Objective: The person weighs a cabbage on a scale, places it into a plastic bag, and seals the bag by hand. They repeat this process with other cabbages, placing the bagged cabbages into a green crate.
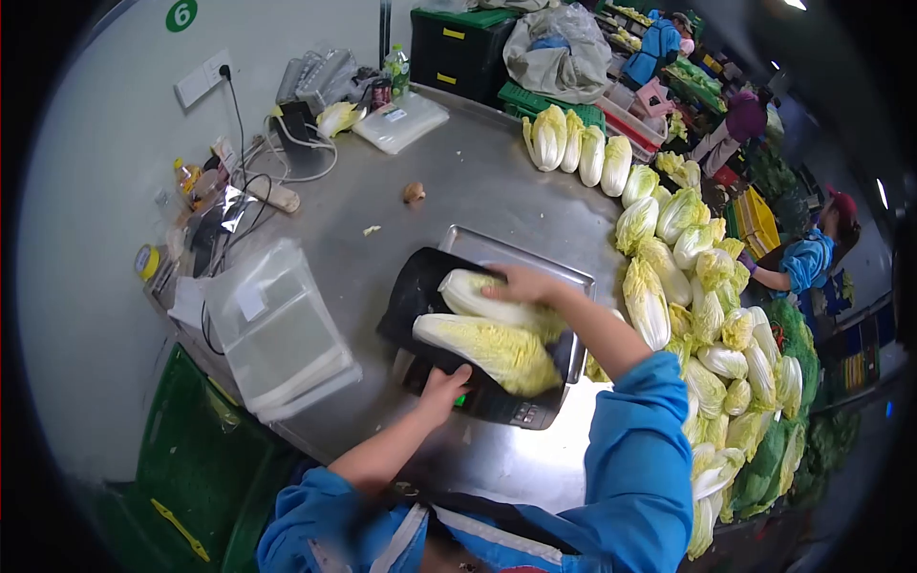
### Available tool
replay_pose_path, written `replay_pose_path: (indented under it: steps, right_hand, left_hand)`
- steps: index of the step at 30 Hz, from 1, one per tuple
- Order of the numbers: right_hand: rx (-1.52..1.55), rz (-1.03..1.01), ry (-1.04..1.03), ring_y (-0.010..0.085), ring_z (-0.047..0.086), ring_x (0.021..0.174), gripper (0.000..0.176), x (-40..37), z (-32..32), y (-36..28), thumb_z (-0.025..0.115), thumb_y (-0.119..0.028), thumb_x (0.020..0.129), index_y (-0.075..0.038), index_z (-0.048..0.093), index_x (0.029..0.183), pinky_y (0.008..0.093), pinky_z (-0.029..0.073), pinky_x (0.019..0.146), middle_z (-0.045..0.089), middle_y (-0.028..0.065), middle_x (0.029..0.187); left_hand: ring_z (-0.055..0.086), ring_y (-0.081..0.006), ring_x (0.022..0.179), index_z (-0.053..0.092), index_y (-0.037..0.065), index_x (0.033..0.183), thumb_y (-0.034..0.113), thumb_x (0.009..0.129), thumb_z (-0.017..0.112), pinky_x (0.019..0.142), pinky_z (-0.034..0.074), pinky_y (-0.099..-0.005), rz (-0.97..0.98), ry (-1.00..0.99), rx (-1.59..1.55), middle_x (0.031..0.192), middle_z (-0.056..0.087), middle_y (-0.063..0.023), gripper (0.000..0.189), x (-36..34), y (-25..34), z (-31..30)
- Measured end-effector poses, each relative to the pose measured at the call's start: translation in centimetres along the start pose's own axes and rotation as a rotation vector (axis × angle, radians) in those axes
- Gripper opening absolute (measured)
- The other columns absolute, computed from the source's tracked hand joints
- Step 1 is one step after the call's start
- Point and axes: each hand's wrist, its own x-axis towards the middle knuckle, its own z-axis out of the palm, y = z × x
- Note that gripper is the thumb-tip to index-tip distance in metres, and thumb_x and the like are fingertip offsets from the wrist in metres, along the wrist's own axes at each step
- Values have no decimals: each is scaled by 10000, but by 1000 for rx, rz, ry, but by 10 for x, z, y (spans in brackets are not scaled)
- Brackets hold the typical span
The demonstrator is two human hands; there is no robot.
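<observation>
Two napa cabbages lie side by side in a black plastic tray (406,286), which sits tilted over a weighing scale (527,413) with a keypad and a lit green display. My right hand (523,285) is closed over the upper napa cabbage (466,294), fingers curled across its white base. The lower napa cabbage (482,346) has its leafy end toward the keypad. At the tray's near rim, my left hand (446,390) grips with the thumb on top; its other fingers are hidden underneath. The scale's metal platform (521,256) shows behind the tray.
Many napa cabbages (647,301) are heaped along the table's right side. A stack of clear plastic bags (287,334) lies at left, another bag pack (401,122) at the back. Cables (320,158) and bottles line the wall. A green crate (196,430) stands lower left. Other people work at far right.
</observation>
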Motion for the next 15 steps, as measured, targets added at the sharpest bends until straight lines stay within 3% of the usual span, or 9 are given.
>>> replay_pose_path:
  steps: [3,5,7,8,10,12,13,14,15]
  right_hand:
    - [-117,29,166,395,451,1107,956,-57,63,-38,604,-608,683,-2,242,1328,451,393,903,405,253,1249]
    - [-186,45,236,421,445,1091,1034,-108,95,-75,627,-631,641,16,207,1330,465,397,893,385,255,1247]
    - [-325,142,204,436,347,1186,1219,-144,130,-102,717,-630,512,51,133,1337,448,347,959,309,273,1299]
    - [-356,186,214,451,318,1200,1342,-156,154,-104,741,-661,403,80,113,1331,465,343,963,266,287,1317]
    - [-282,332,164,443,324,1200,1339,-182,197,-106,745,-655,426,78,91,1337,461,330,980,263,299,1311]
    - [-118,494,136,417,370,1176,1242,-204,247,-98,782,-543,487,71,107,1329,451,372,945,327,287,1259]
    - [-12,527,205,419,373,1170,1239,-214,279,-87,785,-536,485,84,114,1323,453,365,949,325,299,1258]
    - [44,564,276,415,386,1157,1230,-220,311,-79,792,-527,475,62,131,1329,445,364,954,322,285,1275]
    - [-9,630,250,410,394,1148,1214,-221,323,-95,794,-514,476,43,141,1335,447,362,952,322,271,1284]
  left_hand:
    - [521,-195,1051,352,67,1254,162,840,598,854,461,-362,98,-11,-167,1156,508,-58,490,-43,8,16]
    - [524,-193,1044,348,69,1260,157,838,599,852,463,-355,60,-39,-98,1159,507,-51,499,-67,-7,10]
    - [528,-187,1033,335,72,1272,158,826,614,848,469,-346,2,-49,-20,1156,509,-40,533,-98,-21,8]
    - [522,-191,1040,284,76,1301,246,825,623,823,481,-375,-127,-49,38,1188,480,-56,609,-118,-25,9]
    - [401,-275,1173,244,40,1311,440,800,608,888,419,-446,-394,-77,162,1299,355,-121,744,-150,-44,-5]
    - [468,-243,1119,130,52,1342,554,828,490,795,485,-439,-649,-235,253,1304,358,-99,803,-161,-61,-35]
    - [523,-257,1064,226,-14,1307,586,831,448,774,499,-422,-623,-240,465,1264,422,-145,798,-172,-54,-43]
    - [593,-264,950,357,-74,1234,531,858,447,727,520,-397,-866,-461,747,1135,538,-192,718,-159,-52,-71]
    - [638,-239,825,526,-34,1111,393,871,508,669,531,-344,-757,-696,901,992,623,-163,490,-147,-42,-104]
